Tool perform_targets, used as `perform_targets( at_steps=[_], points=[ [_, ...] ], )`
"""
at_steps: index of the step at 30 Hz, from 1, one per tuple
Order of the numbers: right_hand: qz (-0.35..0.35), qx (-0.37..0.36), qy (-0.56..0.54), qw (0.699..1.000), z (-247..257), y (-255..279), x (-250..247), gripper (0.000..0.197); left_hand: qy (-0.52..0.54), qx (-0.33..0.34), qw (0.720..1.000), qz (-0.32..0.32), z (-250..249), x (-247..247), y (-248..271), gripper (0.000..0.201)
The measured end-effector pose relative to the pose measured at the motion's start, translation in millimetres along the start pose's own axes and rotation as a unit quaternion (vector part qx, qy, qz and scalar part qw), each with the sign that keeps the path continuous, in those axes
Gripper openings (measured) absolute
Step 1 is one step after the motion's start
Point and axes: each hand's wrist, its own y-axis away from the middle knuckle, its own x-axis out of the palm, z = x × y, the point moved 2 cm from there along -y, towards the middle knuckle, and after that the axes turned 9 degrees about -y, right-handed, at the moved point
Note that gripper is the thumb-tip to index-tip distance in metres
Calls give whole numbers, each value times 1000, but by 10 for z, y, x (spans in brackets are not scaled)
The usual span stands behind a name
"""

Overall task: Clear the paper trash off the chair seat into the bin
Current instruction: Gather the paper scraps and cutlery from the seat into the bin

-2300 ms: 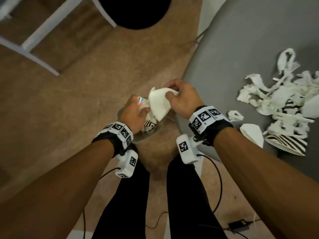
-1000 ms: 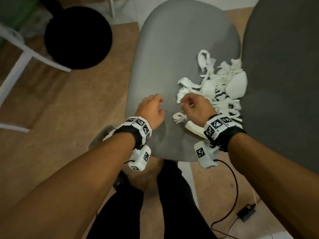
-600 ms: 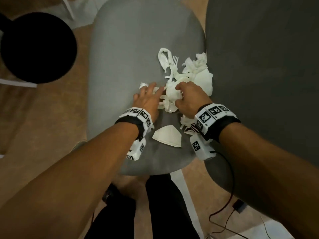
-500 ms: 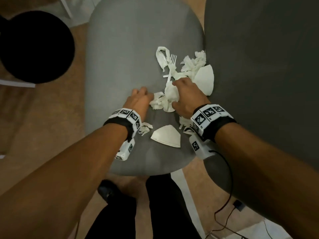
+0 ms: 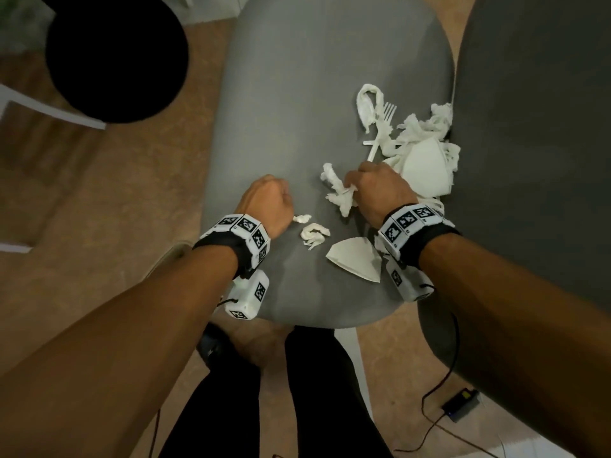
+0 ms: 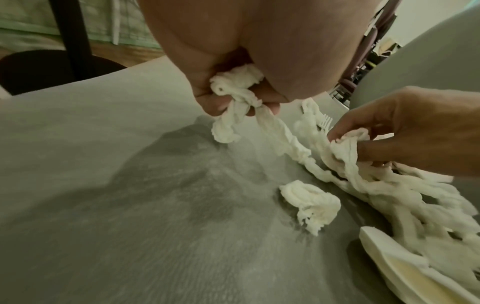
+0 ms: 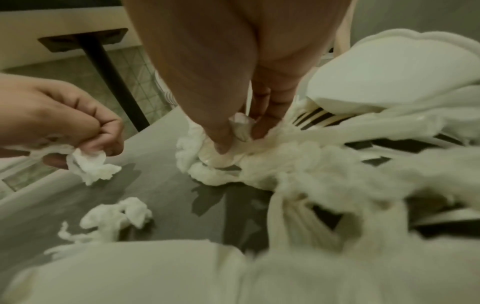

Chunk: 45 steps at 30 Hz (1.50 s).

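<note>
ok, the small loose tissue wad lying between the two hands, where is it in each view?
Head: the loose tissue wad lies on the seat just left of centre, right of the left hand.
Left wrist: lower right of centre, below the right hand.
Right wrist: lower left, below the left hand's held tissue.
Shared landmark: the folded white paper piece beside it, at lower right and along the bottom.

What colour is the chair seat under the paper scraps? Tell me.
Grey chair seat; clearest in the head view.
</note>
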Motion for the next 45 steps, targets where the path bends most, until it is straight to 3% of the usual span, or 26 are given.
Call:
perform_targets(
  at_steps=[8,19,26,33,37,40,43,45],
  points=[
    [-79,-98,-74,989,653,-36,-131,26,72,-68,994,-54,484,-157,298,24],
    [-53,-153,-79,984,1706,-52,19,29,162,-132,971,-114,1199,-299,848,23],
    [-15,-202,-149,968,2442,191,330,28,220,-183,953,-104,1627,-185,1183,19],
    [34,-105,-371,922,3147,184,1109,17,244,-294,921,-79,2373,116,1700,25],
    [45,-22,-414,909,3190,59,1651,23,287,-352,888,-70,2753,386,1869,19],
    [54,27,-427,902,3124,-13,1960,28,338,-357,869,-47,2890,580,1883,16],
    [63,53,-416,906,3060,-61,2200,24,445,-353,823,4,2941,730,1877,33],
    [64,66,-418,904,3056,-96,2331,26,484,-318,815,28,2919,790,1894,37]
  ],
)
